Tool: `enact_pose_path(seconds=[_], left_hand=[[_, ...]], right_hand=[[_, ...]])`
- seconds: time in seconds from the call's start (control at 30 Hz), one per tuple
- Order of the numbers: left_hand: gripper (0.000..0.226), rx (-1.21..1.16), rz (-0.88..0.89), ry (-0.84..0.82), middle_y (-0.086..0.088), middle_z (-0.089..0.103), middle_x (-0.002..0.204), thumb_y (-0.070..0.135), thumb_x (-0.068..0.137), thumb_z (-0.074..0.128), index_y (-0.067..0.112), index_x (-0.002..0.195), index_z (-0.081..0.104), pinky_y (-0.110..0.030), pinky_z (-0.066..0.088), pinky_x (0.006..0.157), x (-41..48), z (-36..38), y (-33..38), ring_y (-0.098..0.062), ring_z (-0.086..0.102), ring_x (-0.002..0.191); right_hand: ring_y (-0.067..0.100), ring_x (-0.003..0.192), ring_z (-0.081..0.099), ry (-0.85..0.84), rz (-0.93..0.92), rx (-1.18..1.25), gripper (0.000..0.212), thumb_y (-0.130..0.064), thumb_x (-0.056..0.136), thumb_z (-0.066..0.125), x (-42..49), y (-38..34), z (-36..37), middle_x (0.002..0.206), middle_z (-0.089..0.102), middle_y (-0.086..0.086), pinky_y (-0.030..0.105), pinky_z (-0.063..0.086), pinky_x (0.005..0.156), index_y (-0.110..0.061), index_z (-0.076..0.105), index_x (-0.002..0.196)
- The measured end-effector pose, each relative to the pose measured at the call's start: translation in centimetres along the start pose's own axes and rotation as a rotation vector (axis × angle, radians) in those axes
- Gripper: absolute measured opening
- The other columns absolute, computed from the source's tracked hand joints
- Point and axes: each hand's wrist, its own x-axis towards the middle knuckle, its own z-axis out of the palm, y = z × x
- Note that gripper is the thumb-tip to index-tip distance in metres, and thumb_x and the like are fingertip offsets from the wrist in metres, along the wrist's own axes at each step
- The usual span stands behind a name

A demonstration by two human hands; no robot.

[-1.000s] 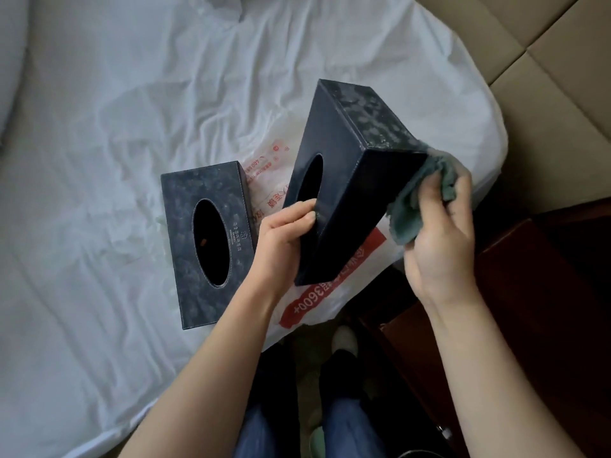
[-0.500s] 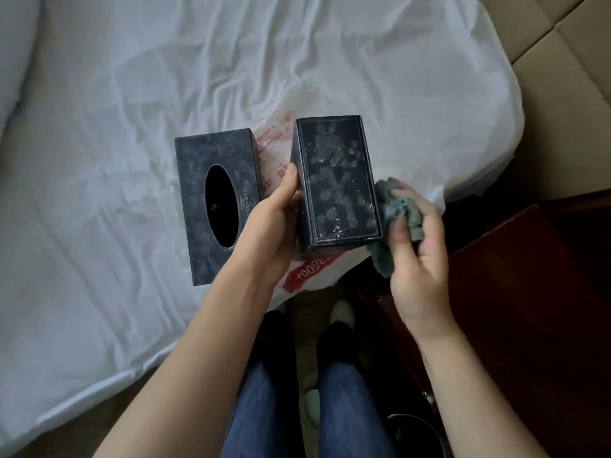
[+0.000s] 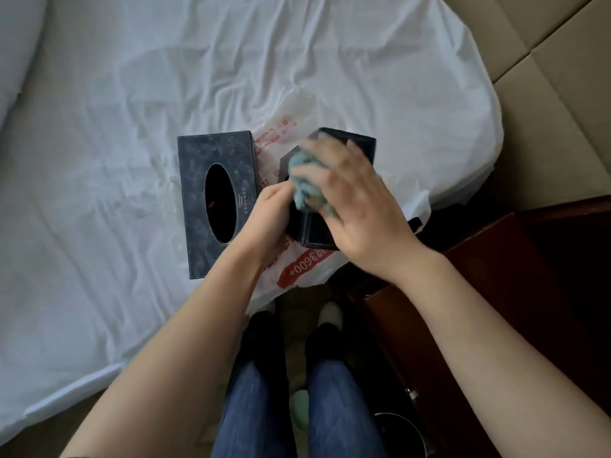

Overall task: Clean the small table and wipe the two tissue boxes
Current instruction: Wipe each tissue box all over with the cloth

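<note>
my left hand (image 3: 271, 214) grips the tissue box (image 3: 317, 234) by its side. my right hand (image 3: 353, 200), blurred, clutches a bunched cloth (image 3: 305, 190) against it.

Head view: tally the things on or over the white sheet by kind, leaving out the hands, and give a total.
Dark rectangular tissue boxes: 2 (flat box, held box)
Crumpled teal cloth: 1
White plastic bag with red print: 1
Total: 4

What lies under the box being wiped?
Under the box: a printed bag on the white sheet. Whether they touch is hidden by the box, left hand and right hand.
</note>
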Motion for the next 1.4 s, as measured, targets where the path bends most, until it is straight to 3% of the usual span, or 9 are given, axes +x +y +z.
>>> enact_pose_path(seconds=[0.23, 0.43, 0.6, 0.73, 0.9, 1.07, 1.17, 1.27, 1.4], left_hand=[[0.045, -0.041, -0.068, 0.043, -0.016, 0.072, 0.101, 0.040, 0.096, 0.047, 0.002, 0.101, 0.070, -0.031, 0.057, 0.075, 0.8, -0.8, 1.4, -0.026, 0.070, 0.092], [0.049, -0.013, -0.074, 0.038, -0.022, 0.070, 0.102, 0.042, 0.095, 0.048, -0.003, 0.099, 0.069, -0.037, 0.054, 0.087, 1.1, -0.9, 1.5, -0.028, 0.067, 0.092], [0.035, 0.044, -0.084, 0.013, 0.008, 0.069, 0.060, 0.025, 0.100, 0.040, 0.017, 0.077, 0.065, -0.024, 0.054, 0.062, 1.3, -0.7, 0.4, -0.002, 0.066, 0.057], [0.043, -0.001, -0.078, 0.012, -0.010, 0.074, 0.090, 0.040, 0.095, 0.049, 0.010, 0.081, 0.076, -0.030, 0.056, 0.077, 1.3, -0.6, 0.4, -0.022, 0.070, 0.087], [0.046, -0.054, -0.063, 0.050, -0.009, 0.073, 0.075, 0.040, 0.096, 0.047, 0.004, 0.083, 0.071, -0.023, 0.054, 0.058, 1.8, -1.1, 0.7, -0.017, 0.069, 0.066], [0.045, -0.037, -0.058, 0.010, -0.008, 0.072, 0.072, 0.037, 0.098, 0.044, 0.006, 0.082, 0.073, -0.021, 0.053, 0.059, 0.9, -0.7, 0.4, -0.014, 0.069, 0.065], [0.046, 0.029, -0.004, 0.011, -0.005, 0.070, 0.068, 0.031, 0.099, 0.044, 0.010, 0.071, 0.074, -0.023, 0.053, 0.066, 0.5, -0.1, 0.0, -0.013, 0.066, 0.064], [0.060, 0.031, 0.041, 0.001, -0.020, 0.066, 0.087, 0.044, 0.089, 0.050, -0.014, 0.095, 0.064, -0.036, 0.050, 0.078, -0.1, 0.0, -0.3, -0.029, 0.063, 0.083], [0.050, 0.055, 0.210, -0.101, -0.005, 0.053, 0.061, 0.039, 0.089, 0.058, -0.003, 0.062, 0.058, -0.025, 0.040, 0.065, 0.4, -0.7, 0.4, -0.015, 0.051, 0.062]], right_hand=[[0.031, 0.132, 0.036, 0.129, 0.161, 0.065, 0.032, 0.003, 0.087, 0.056, 1.1, 0.2, 0.1, 0.137, 0.045, 0.018, 0.045, 0.030, 0.111, 0.002, 0.055, 0.119], [0.027, 0.139, 0.026, 0.030, 0.051, 0.006, 0.044, 0.004, 0.085, 0.055, -5.5, -2.6, 2.1, 0.141, 0.035, 0.006, 0.041, 0.015, 0.118, -0.011, 0.043, 0.124], [0.026, 0.134, 0.033, 0.097, 0.028, -0.052, 0.038, -0.002, 0.086, 0.048, 0.0, -0.7, 1.6, 0.137, 0.050, 0.014, 0.038, 0.012, 0.116, -0.012, 0.043, 0.122], [0.030, 0.129, 0.040, 0.269, 0.247, 0.032, 0.024, -0.006, 0.094, 0.049, 2.7, 2.4, 0.0, 0.134, 0.047, 0.018, 0.047, 0.026, 0.113, -0.004, 0.050, 0.117], [0.029, 0.137, 0.029, 0.161, 0.184, 0.139, 0.034, 0.003, 0.087, 0.056, -4.1, -1.9, 2.6, 0.139, 0.038, 0.010, 0.044, 0.027, 0.113, -0.008, 0.046, 0.117], [0.027, 0.138, 0.028, 0.061, 0.036, 0.065, 0.039, 0.004, 0.083, 0.055, -5.4, -2.3, 2.9, 0.140, 0.036, 0.008, 0.043, 0.023, 0.115, -0.009, 0.044, 0.118], [0.029, 0.130, 0.037, 0.193, 0.082, 0.049, 0.031, 0.004, 0.085, 0.055, -1.0, 0.0, 1.3, 0.134, 0.047, 0.017, 0.046, 0.028, 0.111, -0.004, 0.049, 0.114], [0.024, 0.126, 0.041, 0.358, 0.298, 0.244, 0.024, -0.007, 0.096, 0.045, 2.1, 1.8, -1.5, 0.135, 0.045, 0.019, 0.043, 0.035, 0.107, -0.001, 0.047, 0.119], [0.020, 0.129, 0.041, 0.413, 0.364, 0.551, 0.021, -0.007, 0.099, 0.038, 0.7, 1.1, -3.1, 0.135, 0.042, 0.013, 0.036, 0.034, 0.109, -0.007, 0.042, 0.120]])
